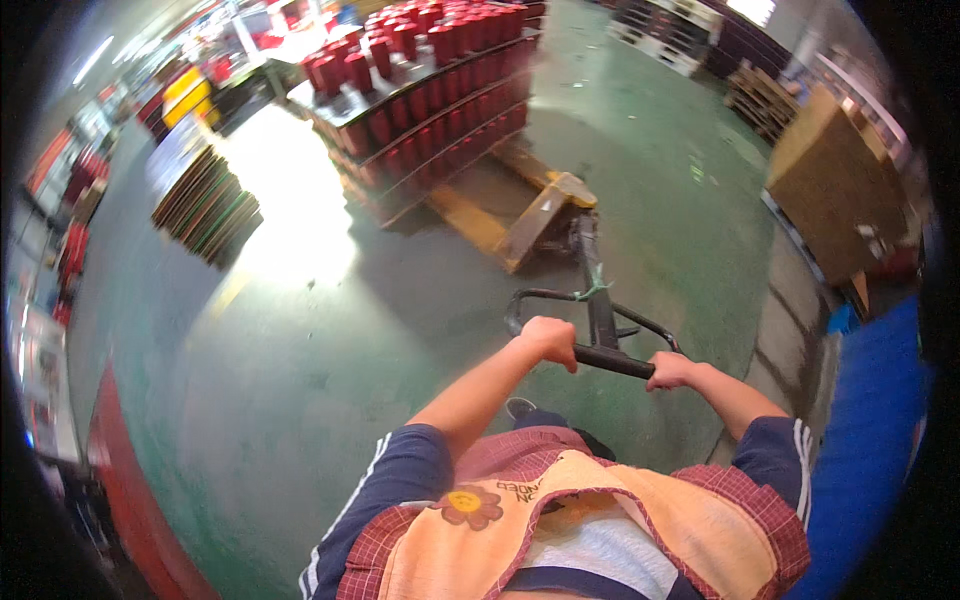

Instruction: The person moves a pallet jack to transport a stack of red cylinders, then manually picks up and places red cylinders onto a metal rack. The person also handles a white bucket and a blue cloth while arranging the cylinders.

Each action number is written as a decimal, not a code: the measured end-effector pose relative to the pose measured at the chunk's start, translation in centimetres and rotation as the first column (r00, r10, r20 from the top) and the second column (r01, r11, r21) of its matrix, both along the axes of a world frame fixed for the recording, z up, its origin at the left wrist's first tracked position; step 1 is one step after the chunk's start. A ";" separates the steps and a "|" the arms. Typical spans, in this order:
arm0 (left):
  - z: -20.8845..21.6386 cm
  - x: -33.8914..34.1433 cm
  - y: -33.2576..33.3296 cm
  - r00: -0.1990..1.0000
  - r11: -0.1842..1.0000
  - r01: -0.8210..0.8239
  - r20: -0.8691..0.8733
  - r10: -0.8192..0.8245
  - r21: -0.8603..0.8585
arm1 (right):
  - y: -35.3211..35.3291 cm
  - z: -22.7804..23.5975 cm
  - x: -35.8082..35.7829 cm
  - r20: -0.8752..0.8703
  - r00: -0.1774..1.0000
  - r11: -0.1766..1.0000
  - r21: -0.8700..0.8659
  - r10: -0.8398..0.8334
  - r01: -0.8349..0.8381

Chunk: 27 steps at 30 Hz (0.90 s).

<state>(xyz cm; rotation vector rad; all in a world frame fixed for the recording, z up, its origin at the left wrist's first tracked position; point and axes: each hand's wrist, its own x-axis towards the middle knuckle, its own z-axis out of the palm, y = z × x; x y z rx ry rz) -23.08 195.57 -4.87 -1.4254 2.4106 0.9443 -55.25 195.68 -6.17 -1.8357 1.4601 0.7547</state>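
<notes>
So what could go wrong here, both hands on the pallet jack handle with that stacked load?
1. The red cylinders are stacked in several tiers on the pallet jack; a jerk or sharp turn could likely topple them.
2. The stack of flat boards lies close to the load's left; swinging wide might clip it.
3. Left hand and right hand grip the handle close to the body, so the jack could reach the feet.

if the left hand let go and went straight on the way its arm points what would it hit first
Probably the pallet jack's yellow base, past the black handle loop that the left hand grips; the loaded pallet of red containers lies beyond. Depth is unclear.
</notes>
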 end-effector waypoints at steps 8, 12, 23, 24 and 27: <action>-0.6 11.4 2.6 0.993 0.994 0.106 0.049 -0.104 -0.028 | 8.1 0.4 13.6 -0.033 0.982 0.980 -0.074 -0.187 0.184; -0.7 15.8 5.7 0.983 0.984 0.163 0.075 -0.168 0.072 | 13.2 -0.5 18.4 -0.009 0.983 0.974 -0.138 -0.182 0.179; -3.0 28.9 17.8 0.976 0.976 0.199 0.070 -0.206 0.087 | 28.6 -1.9 33.5 0.037 0.929 0.913 -0.177 -0.368 0.368; -3.1 30.2 19.1 0.975 0.976 0.205 0.072 -0.210 0.072 | 30.1 -2.2 34.9 0.075 0.930 0.911 -0.189 -0.359 0.367; -3.4 34.4 22.9 0.965 0.968 0.239 0.097 -0.245 0.070 | 34.7 -2.8 39.2 0.061 0.899 0.891 -0.126 -0.433 0.437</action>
